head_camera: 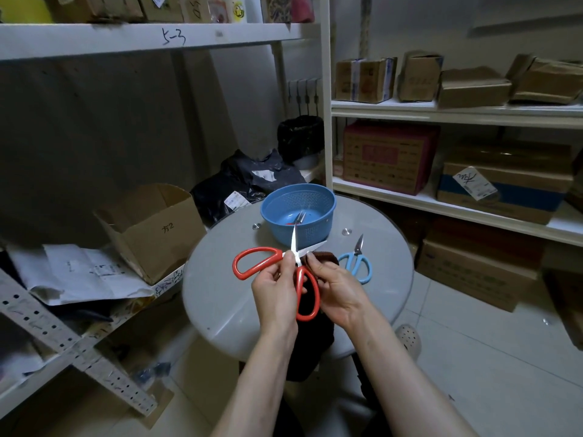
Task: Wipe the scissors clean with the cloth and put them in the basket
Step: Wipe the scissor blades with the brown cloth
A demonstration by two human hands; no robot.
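In the head view, I am watching the left hand [274, 288] pinching the red scissors [296, 257] near the pivot, blades spread wide above the table [220, 294], while the right hand [340, 288] is gripping the brown cloth [325, 257] against one blade. The scissors are looking stiff, light and sharp-edged, so I am judging the plastic handle loops the safe hold, with the soft cloth folding over the slick steel. The blue basket [328, 200] is standing just behind, and the blue scissors [356, 263] are lying beside the cloth.
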